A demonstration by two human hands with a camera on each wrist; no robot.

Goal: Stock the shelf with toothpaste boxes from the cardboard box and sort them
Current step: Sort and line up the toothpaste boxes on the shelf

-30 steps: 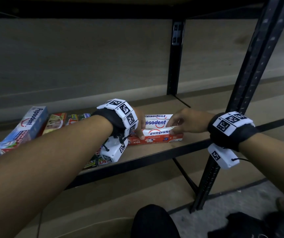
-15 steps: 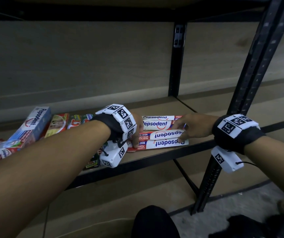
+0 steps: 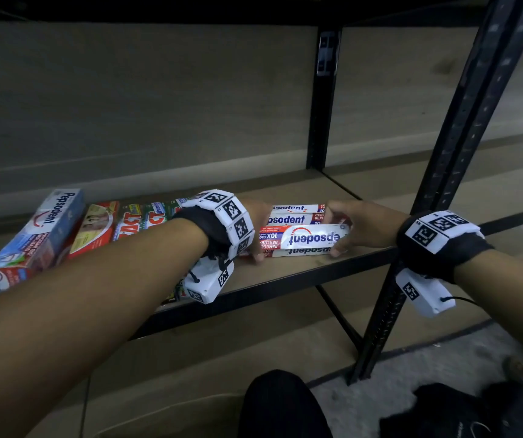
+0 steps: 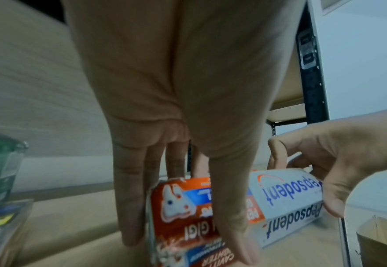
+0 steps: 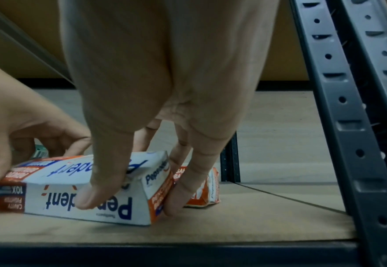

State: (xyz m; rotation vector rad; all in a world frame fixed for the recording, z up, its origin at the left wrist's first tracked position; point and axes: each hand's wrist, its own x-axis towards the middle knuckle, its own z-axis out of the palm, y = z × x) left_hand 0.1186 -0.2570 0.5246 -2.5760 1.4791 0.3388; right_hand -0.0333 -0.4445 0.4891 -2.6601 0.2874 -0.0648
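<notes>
A white and red Pepsodent box (image 3: pixel 309 238) lies lengthwise near the front edge of the wooden shelf (image 3: pixel 301 273). My left hand (image 3: pixel 258 248) grips its red left end, thumb on the front and fingers behind (image 4: pixel 185 243). At the white right end, my right hand (image 3: pixel 340 235) pinches it, thumb on the front face and fingers round the end flap (image 5: pixel 130 204). The box (image 5: pixel 57 198) is tilted, its broad face turned up. Two more Pepsodent boxes (image 3: pixel 291 215) lie right behind it.
A blue Pepsodent box (image 3: pixel 55 222) and several red and green boxes (image 3: pixel 127 222) crowd the shelf's left part. A black upright post (image 3: pixel 443 172) stands close to my right wrist. The open cardboard box (image 4: pixel 379 240) is below the shelf.
The front box has turned so that its broad white face points up. Both hands have stayed at its ends and shifted slightly right along the shelf.
</notes>
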